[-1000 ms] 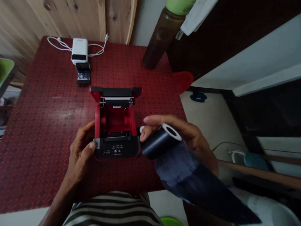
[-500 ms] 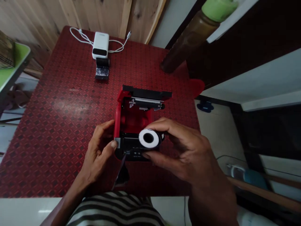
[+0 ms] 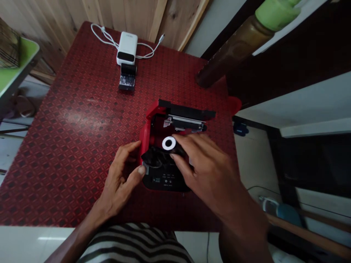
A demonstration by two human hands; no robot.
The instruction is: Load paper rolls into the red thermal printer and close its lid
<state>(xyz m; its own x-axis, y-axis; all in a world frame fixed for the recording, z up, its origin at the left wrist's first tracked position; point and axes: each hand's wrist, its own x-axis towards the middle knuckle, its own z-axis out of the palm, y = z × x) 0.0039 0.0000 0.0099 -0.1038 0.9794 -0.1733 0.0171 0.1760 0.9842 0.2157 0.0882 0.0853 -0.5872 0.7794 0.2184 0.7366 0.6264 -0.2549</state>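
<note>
A red and black label printer point(image 3: 166, 182) sits on the table near me with its lid point(image 3: 189, 111) raised. My left hand point(image 3: 123, 179) grips its left side, thumb on the front corner and fingers along the red wall. Between thumb and fingers of my right hand point(image 3: 203, 164) is a roll of labels point(image 3: 169, 143), its white ring-shaped end facing left. The roll is at the mouth of the printer's compartment; whether it touches the bottom is hidden. A loose black strip point(image 3: 153, 157) from the roll lies over the compartment's front edge.
At the back of the red patterned table point(image 3: 71, 146) lies a white power bank point(image 3: 127, 47) with a white cable. Just in front of it is a small black roll point(image 3: 128, 75) with a partly unrolled strip. A tall brown bottle point(image 3: 233, 51) with a green cap stands at the right.
My right hand has carried the label roll forward from above the front panel to the compartment, and its black strip has swung up onto the printer. My left hand keeps its hold.
</note>
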